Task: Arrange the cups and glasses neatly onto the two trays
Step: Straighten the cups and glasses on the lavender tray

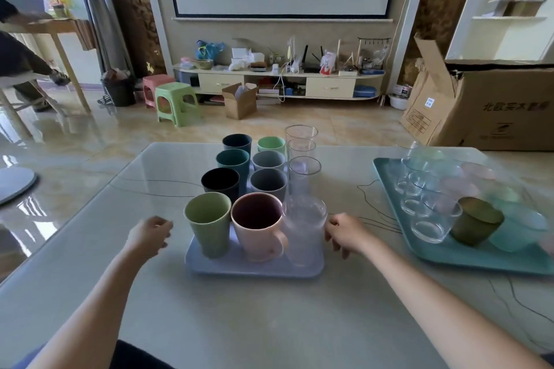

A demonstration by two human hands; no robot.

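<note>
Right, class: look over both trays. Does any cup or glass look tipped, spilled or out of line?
Nothing stands out. On the lavender rectangular tray the cups stand upright in rows; the glasses on the teal tray are upright too, though packed less evenly. Nothing looks spilled.

The near tray [254,268] is pale lavender-blue, carrying a light green cup [207,226], a pink mug [259,226] with a dark maroon inside, grey, teal, navy and mint cups behind, and clear glasses [302,168]. The far tray [386,180] is teal, holding clear glasses, an olive-green glass [476,222], and what look like frosted pink and aqua ones. Thin dark lines vein the pale grey-green table [269,317].
</note>
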